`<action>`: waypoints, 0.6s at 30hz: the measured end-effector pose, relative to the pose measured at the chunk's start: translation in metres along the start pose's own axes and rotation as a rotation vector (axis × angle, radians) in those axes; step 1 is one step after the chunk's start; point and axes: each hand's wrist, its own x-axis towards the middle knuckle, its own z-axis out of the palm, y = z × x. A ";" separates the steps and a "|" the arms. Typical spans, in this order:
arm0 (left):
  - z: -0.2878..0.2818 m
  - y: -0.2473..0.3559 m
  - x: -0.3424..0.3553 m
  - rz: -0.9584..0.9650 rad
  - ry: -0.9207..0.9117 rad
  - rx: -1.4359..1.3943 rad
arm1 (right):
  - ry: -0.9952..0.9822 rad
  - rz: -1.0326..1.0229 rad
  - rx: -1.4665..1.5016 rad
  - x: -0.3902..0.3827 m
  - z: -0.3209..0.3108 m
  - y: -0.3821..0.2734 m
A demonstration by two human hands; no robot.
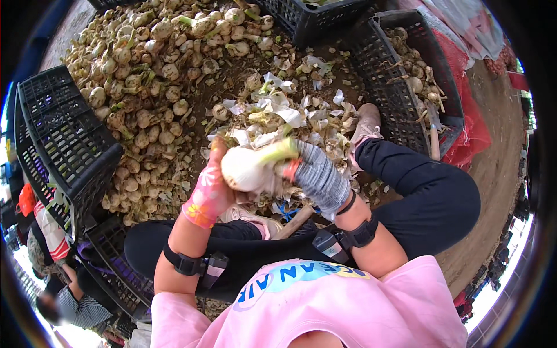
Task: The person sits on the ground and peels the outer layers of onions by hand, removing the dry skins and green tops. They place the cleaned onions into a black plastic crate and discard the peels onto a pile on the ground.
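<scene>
Between my hands is a large white garlic bulb with a thick pale-green stem pointing right. My left hand, in a pink flowered glove, is closed around the bulb's left side. My right hand, in a grey knit glove with orange at the fingertips, is closed at the stem end. Motion blurs the space just under the bulb, so the right fingertips are partly unclear. Loose white garlic skins lie on the ground beyond my hands.
A big heap of garlic bulbs spreads at the far left. Black plastic crates stand at left, at the back and at right, the right one holding bulbs. Red netting lies beside it. A wooden handle rests between my legs.
</scene>
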 end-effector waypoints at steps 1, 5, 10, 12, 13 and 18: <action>0.001 -0.001 0.003 0.071 0.016 0.152 | 0.052 0.068 0.065 0.003 0.003 -0.001; 0.003 -0.019 0.008 0.530 0.148 0.907 | 0.059 -0.010 -0.058 0.003 -0.002 0.012; 0.010 -0.002 -0.008 0.104 -0.137 -0.047 | -0.095 0.072 0.604 -0.006 -0.001 0.004; 0.018 0.001 -0.004 0.275 -0.051 0.122 | 0.053 -0.023 0.293 -0.005 -0.002 0.005; 0.016 0.002 -0.002 0.386 -0.002 0.329 | 0.126 -0.069 0.138 -0.004 -0.002 0.007; 0.005 0.008 -0.002 0.626 0.059 0.668 | -0.045 0.128 0.371 -0.003 -0.016 -0.007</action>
